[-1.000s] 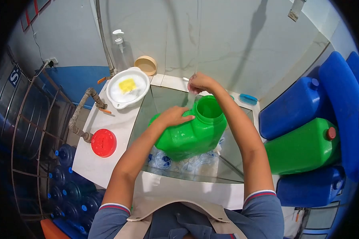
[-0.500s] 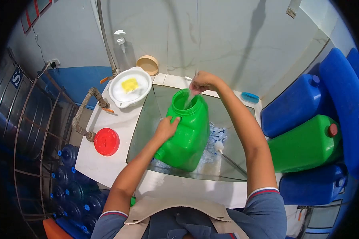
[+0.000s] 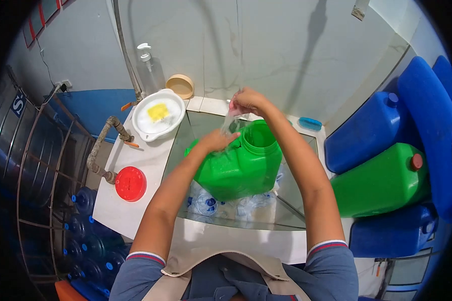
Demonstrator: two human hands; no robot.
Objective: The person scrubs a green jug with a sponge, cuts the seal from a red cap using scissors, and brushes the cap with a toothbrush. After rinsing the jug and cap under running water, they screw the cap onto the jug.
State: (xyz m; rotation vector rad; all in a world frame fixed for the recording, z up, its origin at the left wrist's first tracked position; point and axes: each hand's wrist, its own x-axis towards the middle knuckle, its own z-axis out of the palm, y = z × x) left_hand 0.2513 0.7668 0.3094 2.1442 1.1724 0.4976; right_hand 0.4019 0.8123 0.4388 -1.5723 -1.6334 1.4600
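Note:
A green jug (image 3: 238,170) leans in the glass-sided basin (image 3: 291,213), its round open mouth facing up and to the right. My left hand (image 3: 217,140) is closed on the jug near its handle, the grip partly hidden by splashing water. Above the jug's neck, my right hand (image 3: 247,102) pinches something pinkish at the end of a thin clear stream; what it is cannot be made out. Water (image 3: 229,125) falls from there onto the jug's shoulder and my left hand. Blue and white caps or wrappers (image 3: 206,203) lie at the bottom of the basin.
A white bowl (image 3: 148,131) with suds and a yellow sponge (image 3: 158,112) stands upper left, beside a pump bottle (image 3: 150,72). A red lid (image 3: 130,184) lies left. Blue jugs (image 3: 361,133) and another green jug (image 3: 379,183) stand right. A blue brush (image 3: 310,124) rests behind.
The jug has tipped from nearly upright toward the right, its mouth moving right. My left hand has moved up with it. Water now lands outside the mouth instead of inside.

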